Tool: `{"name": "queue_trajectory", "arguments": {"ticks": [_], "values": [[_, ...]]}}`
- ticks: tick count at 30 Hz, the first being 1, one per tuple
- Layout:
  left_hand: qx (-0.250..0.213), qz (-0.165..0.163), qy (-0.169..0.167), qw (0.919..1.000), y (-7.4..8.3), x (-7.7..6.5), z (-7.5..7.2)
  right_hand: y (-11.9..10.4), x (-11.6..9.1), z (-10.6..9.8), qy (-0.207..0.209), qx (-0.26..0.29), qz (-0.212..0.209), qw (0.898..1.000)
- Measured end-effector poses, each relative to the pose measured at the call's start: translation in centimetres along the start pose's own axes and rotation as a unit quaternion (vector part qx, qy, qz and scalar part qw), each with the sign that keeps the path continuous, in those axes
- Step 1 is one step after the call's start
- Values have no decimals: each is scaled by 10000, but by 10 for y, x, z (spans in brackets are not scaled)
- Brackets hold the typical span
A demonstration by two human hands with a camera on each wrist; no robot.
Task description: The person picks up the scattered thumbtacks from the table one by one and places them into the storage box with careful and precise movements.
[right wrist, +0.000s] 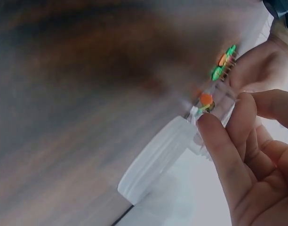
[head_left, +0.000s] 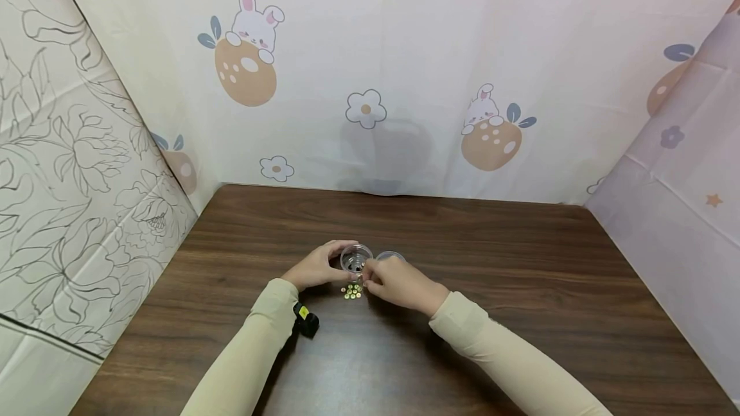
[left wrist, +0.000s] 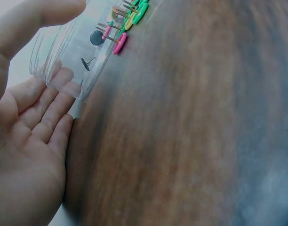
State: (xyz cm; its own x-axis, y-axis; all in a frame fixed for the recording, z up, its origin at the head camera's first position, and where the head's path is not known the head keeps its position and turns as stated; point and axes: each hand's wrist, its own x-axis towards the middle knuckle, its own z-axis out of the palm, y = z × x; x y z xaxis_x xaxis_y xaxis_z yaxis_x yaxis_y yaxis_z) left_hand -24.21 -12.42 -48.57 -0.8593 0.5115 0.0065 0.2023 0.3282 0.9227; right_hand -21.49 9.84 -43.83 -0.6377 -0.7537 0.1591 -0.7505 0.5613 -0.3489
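Observation:
My left hand (head_left: pixel 317 267) holds a clear plastic jar (left wrist: pixel 71 44) between thumb and fingers, its round mouth upward in the head view. Inside lie a few thumbtacks, among them a black one (left wrist: pixel 97 37). A cluster of coloured thumbtacks (head_left: pixel 351 292) sits on the table just in front of the jar, pins up; a pink thumbtack (left wrist: pixel 120 43) and green and yellow ones show. My right hand (head_left: pixel 401 284) is at the jar's right side, fingers bent together. Near its fingertips appears an orange thumbtack (right wrist: pixel 206 99); whether the fingers pinch one is unclear.
A round translucent lid (right wrist: pixel 156 160) lies on the table right beside the jar, partly behind my right hand in the head view. The dark wooden table (head_left: pixel 491 255) meets printed curtains (head_left: pixel 399 76) at the back and sides. A black device (head_left: pixel 306 320) is strapped at my left wrist.

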Motion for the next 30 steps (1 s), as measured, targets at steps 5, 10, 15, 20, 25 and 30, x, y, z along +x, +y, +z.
{"name": "queue_trajectory", "arguments": {"ticks": [5,10,15,20,25,30], "values": [[33,-51,30,10000,0,0,0,1,2,-5,45,79,187,9998],[38,-85,51,9999,0,1,0,0,4,-7,96,278,317,9991],[77,-101,64,9999,-1,1,0,-1,6,-8,208,391,400,9982],[46,-104,39,9999,-3,2,0,1,10,-8,348,355,452,9977],[44,-140,12,9999,-3,2,-1,5,14,-8,380,293,515,9975],[18,-176,20,9998,-3,2,-1,7,17,-9,307,302,632,9971]]}}
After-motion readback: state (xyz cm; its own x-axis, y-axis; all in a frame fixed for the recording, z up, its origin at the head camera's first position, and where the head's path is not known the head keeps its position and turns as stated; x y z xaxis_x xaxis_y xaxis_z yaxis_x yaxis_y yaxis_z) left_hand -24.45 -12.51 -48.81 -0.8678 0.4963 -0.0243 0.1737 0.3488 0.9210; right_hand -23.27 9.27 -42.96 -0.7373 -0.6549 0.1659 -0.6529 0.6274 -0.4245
